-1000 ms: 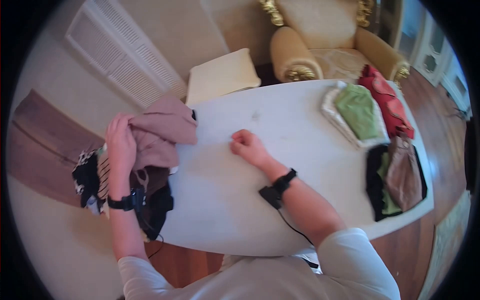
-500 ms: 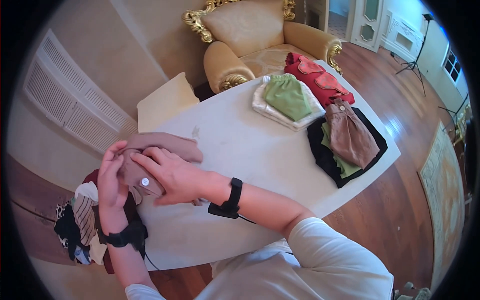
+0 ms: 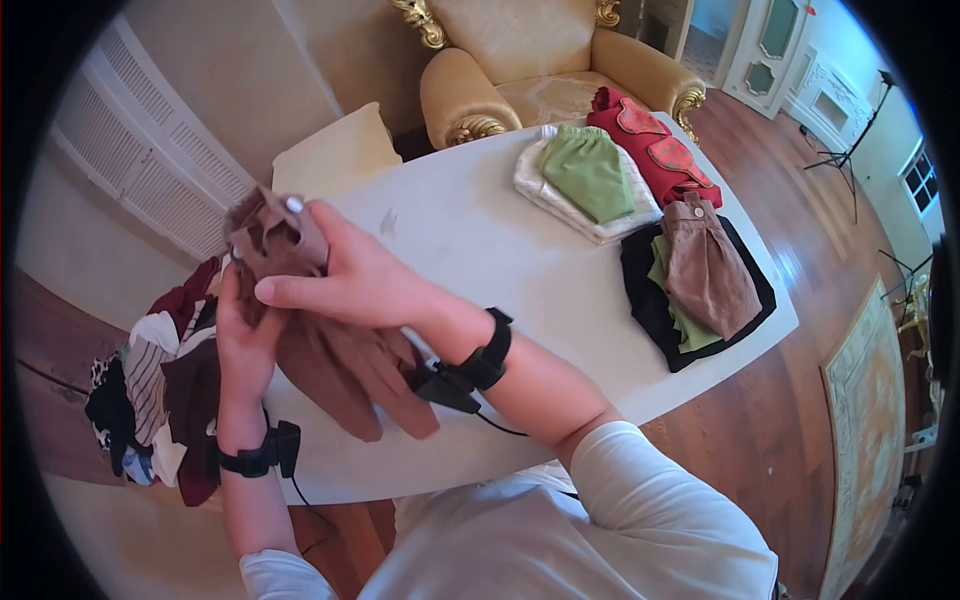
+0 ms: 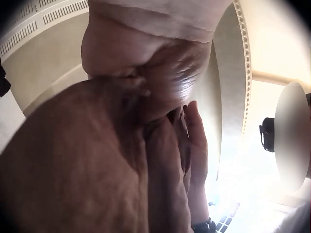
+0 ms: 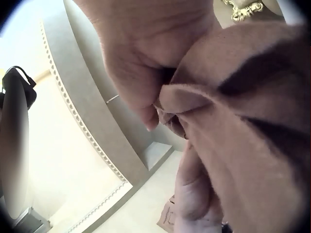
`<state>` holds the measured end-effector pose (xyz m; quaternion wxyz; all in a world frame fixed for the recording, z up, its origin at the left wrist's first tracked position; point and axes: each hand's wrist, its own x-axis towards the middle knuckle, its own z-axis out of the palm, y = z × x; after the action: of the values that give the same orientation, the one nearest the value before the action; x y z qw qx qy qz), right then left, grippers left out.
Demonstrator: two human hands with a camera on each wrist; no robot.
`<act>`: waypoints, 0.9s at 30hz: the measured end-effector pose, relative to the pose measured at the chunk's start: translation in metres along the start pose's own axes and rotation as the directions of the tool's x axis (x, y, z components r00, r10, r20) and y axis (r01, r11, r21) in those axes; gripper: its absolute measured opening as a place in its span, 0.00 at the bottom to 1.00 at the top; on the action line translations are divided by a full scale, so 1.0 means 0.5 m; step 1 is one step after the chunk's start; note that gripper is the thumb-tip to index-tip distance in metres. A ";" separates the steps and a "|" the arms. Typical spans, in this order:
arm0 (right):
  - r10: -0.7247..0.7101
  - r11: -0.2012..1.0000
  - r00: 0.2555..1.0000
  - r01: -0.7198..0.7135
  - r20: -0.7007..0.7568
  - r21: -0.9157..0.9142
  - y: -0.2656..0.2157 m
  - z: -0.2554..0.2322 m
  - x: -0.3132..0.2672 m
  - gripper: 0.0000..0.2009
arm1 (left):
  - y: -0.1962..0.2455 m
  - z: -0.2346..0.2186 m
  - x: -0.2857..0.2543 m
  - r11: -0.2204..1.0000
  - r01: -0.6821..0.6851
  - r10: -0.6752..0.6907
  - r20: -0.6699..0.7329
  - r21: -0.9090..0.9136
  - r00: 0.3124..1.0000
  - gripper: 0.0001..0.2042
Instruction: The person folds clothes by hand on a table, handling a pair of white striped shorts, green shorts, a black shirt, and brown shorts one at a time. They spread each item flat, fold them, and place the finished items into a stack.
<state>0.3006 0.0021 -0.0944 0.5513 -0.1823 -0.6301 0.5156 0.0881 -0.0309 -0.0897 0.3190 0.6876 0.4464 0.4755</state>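
Observation:
A brown garment (image 3: 340, 375) hangs from both hands over the left part of the table, its gathered top with a white button held up and its two lower parts resting near the tabletop. My right hand (image 3: 365, 275) grips the top from the right, thumb across the front. On the left side my left hand (image 3: 245, 330) grips the same bunched cloth just below. In the left wrist view the brown cloth (image 4: 73, 155) falls below the hand (image 4: 150, 58); in the right wrist view the folds (image 5: 243, 131) run from under the right hand (image 5: 146, 53).
A heap of mixed clothes (image 3: 150, 390) lies at the table's left end. Toward the right are green shorts (image 3: 590, 180) on white cloth, a red garment (image 3: 655, 150), and brown shorts (image 3: 710, 270) on black and green cloth. An armchair (image 3: 530, 50) stands behind the table (image 3: 480, 260).
The right hand has come over from mid-table to the brown garment. Both hands have raised its bunched top, and its lower parts now hang down toward me. The head view has turned right.

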 end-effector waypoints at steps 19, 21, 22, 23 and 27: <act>0.004 0.896 0.993 0.047 0.115 -0.442 -0.010 -0.126 -0.001 0.21 | -0.028 0.063 0.008 0.921 0.049 -0.092 -0.095 -0.385 0.991 0.13; 0.089 0.913 0.994 -0.054 0.068 -0.404 -0.001 -0.141 0.002 0.22 | -0.042 0.050 0.007 0.910 0.004 -0.055 -0.111 -0.414 0.992 0.11; 0.136 0.957 0.989 -0.115 0.059 -0.266 -0.017 -0.137 0.000 0.20 | -0.028 0.049 0.005 0.875 0.030 -0.089 -0.099 -0.483 0.991 0.11; 0.146 0.968 0.987 -0.128 0.073 -0.214 -0.019 -0.138 0.000 0.19 | -0.009 0.052 0.001 0.832 0.058 -0.122 -0.080 -0.551 0.989 0.12; 0.129 0.979 0.988 -0.114 0.083 -0.169 -0.005 -0.154 0.002 0.14 | 0.015 0.038 -0.001 0.669 0.172 -0.272 -0.022 -0.723 0.962 0.13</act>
<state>0.3690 0.0365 -0.1025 0.4716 -0.2408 -0.6833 0.5027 0.1083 -0.0347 -0.0898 0.5870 0.4180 0.3265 0.6116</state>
